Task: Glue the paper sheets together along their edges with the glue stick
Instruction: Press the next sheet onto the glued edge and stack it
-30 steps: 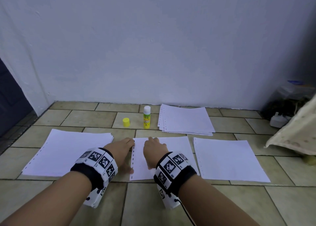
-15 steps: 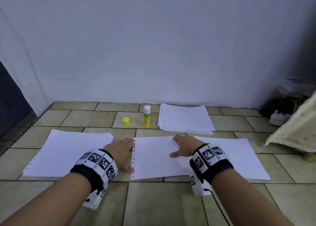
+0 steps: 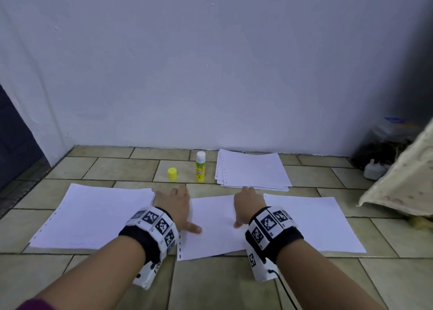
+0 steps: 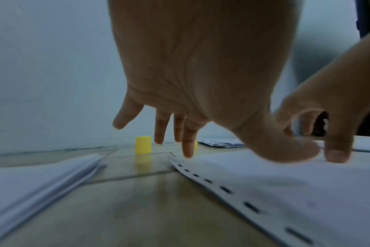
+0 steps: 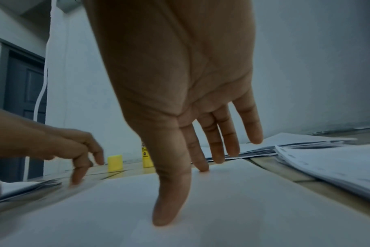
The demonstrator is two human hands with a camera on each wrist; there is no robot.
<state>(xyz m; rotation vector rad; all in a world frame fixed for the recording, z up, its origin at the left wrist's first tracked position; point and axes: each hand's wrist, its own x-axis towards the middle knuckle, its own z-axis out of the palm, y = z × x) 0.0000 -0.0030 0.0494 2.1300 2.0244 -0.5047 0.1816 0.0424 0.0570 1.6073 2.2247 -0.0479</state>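
Both hands, left hand (image 3: 174, 204) and right hand (image 3: 248, 204), are lying spread flat on the middle sheet (image 3: 213, 227) (2 thumbs down); smoothing outward evenly should be sealing the edges.

The tiled floor (image 3: 121, 166) holds four lots of white paper, namely a left pile (image 3: 93, 218), a middle sheet (image 3: 215, 227), a right sheet (image 3: 311, 223) and a far stack (image 3: 253, 169), plus one glue stick (image 3: 200, 166), one yellow cap (image 3: 172, 174) and two hands.
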